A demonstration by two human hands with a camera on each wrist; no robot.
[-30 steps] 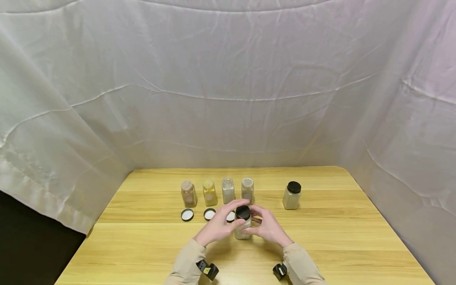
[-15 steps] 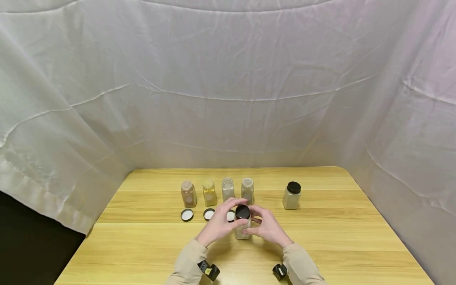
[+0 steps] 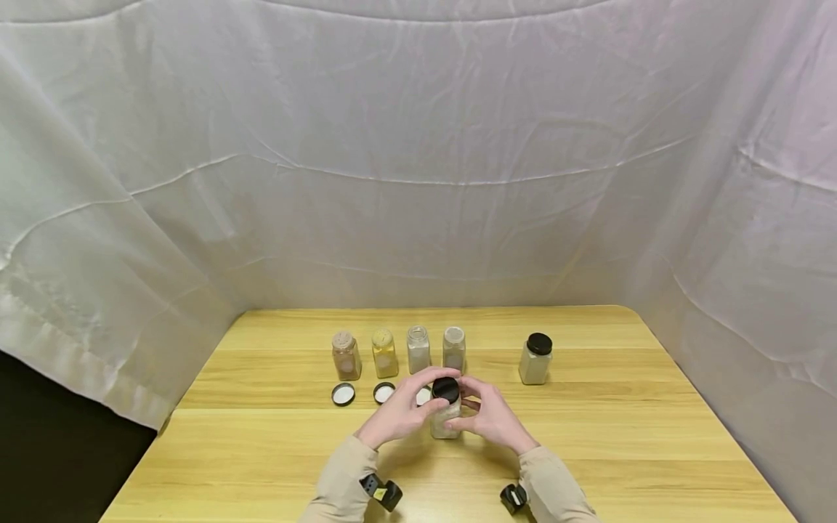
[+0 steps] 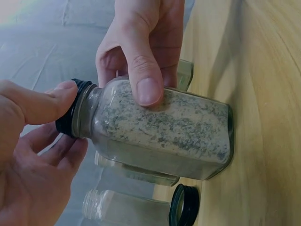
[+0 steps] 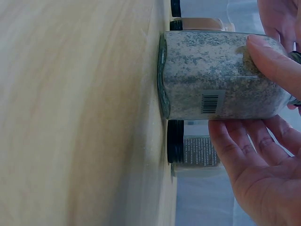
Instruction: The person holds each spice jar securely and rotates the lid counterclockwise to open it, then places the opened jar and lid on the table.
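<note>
A square glass jar [image 4: 160, 127] of speckled grey-and-white seasoning stands upright near the front middle of the table. My left hand [image 3: 404, 415] grips its black lid [image 3: 446, 390] from the left, thumb in front and fingers behind. Around the glass body, from the right, my right hand [image 3: 489, 415] holds the jar, its thumb [image 4: 148, 89] pressed on one face. The lid sits on the jar's neck. A barcode label [image 5: 212, 101] shows on the jar in the right wrist view.
Behind my hands stand uncapped jars in a row: pinkish [image 3: 346, 357], yellow [image 3: 385, 354], whitish [image 3: 418, 350] and greyish [image 3: 454, 349]. Upturned black lids [image 3: 343, 394] lie before them, some partly hidden by my left hand. A capped jar [image 3: 535, 360] stands at the right.
My left hand shifts slightly forward and then back around the lid, its fingers changing position a little. The right hand and the jar stay in place.
</note>
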